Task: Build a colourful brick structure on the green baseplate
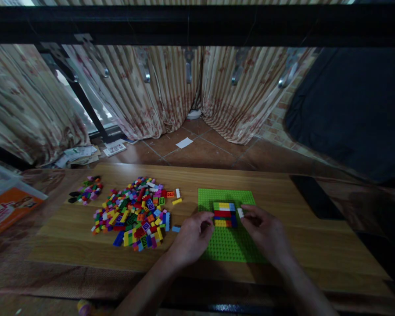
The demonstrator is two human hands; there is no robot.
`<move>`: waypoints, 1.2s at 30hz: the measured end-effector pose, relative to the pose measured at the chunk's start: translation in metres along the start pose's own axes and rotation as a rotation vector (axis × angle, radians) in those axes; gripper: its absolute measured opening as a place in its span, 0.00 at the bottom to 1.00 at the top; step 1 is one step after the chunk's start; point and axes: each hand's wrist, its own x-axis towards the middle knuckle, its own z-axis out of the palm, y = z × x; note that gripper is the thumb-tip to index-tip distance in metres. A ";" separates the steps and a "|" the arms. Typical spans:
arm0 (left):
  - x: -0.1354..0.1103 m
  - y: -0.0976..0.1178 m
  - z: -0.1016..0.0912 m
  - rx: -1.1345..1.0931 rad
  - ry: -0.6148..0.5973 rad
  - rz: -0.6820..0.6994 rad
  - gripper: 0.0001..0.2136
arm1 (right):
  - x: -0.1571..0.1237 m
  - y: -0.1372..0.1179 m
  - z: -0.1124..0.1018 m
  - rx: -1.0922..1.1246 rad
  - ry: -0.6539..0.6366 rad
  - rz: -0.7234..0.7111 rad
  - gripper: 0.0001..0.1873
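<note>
A green baseplate (232, 251) lies on the wooden table, with a small block of coloured bricks (224, 213) built up in rows on it. The rows show green, yellow, light blue, white, red, dark blue and orange. My left hand (192, 237) is at the block's left edge, thumb and fingers curled together in a pinch; whatever they hold, if anything, is hidden. To the right of the block, my right hand (266, 232) pinches a white brick (240, 213) between thumb and fingers, just above the baseplate.
A large pile of loose bricks (138, 215) spreads over the table's left half, with a smaller heap (90, 189) beyond it. A dark phone-like slab (316, 197) lies at the right. At the far left stands a clear plastic box (19, 186) with an orange label.
</note>
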 end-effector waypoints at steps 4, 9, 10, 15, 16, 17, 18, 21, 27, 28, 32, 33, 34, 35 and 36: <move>0.000 -0.001 0.001 -0.007 0.003 -0.011 0.13 | -0.001 -0.001 0.001 -0.007 -0.084 0.026 0.17; 0.001 -0.001 0.000 -0.004 0.000 -0.005 0.12 | -0.004 -0.010 0.003 -0.057 -0.102 0.037 0.18; 0.001 -0.002 0.000 -0.005 0.000 -0.002 0.12 | -0.005 -0.011 0.003 -0.063 -0.106 0.038 0.18; 0.001 -0.001 0.000 -0.001 -0.003 0.003 0.12 | -0.008 -0.013 0.004 -0.084 -0.120 0.031 0.17; 0.001 -0.001 0.000 -0.001 -0.003 0.005 0.12 | -0.008 -0.013 0.005 -0.096 -0.116 0.037 0.17; 0.001 -0.001 0.000 -0.002 -0.003 0.006 0.11 | -0.008 -0.014 0.005 -0.107 -0.113 0.045 0.17; 0.001 -0.001 0.000 -0.003 -0.003 0.007 0.11 | -0.008 -0.015 0.006 -0.117 -0.109 0.053 0.16; 0.001 0.000 0.000 0.003 -0.006 0.006 0.11 | -0.008 -0.016 0.007 -0.141 -0.105 0.065 0.16; 0.001 -0.001 0.000 0.014 -0.003 -0.008 0.13 | -0.008 -0.015 0.008 -0.155 -0.116 0.050 0.16; 0.001 -0.001 0.000 0.014 -0.003 -0.008 0.13 | -0.008 -0.015 0.009 -0.153 -0.111 0.049 0.15; 0.001 0.001 0.000 0.020 0.009 -0.005 0.12 | -0.007 -0.020 0.011 -0.143 -0.104 0.058 0.13; 0.001 0.001 0.000 0.020 0.012 -0.001 0.12 | -0.007 -0.021 0.011 -0.130 -0.105 0.062 0.12; 0.001 0.001 0.000 0.018 0.011 0.005 0.11 | -0.007 -0.021 0.011 -0.111 -0.109 0.060 0.12; 0.001 0.001 0.000 0.016 0.010 0.009 0.11 | -0.007 -0.021 0.011 -0.092 -0.115 0.053 0.13; 0.001 0.001 0.001 0.015 0.007 0.012 0.10 | -0.007 -0.021 0.010 -0.075 -0.120 0.044 0.13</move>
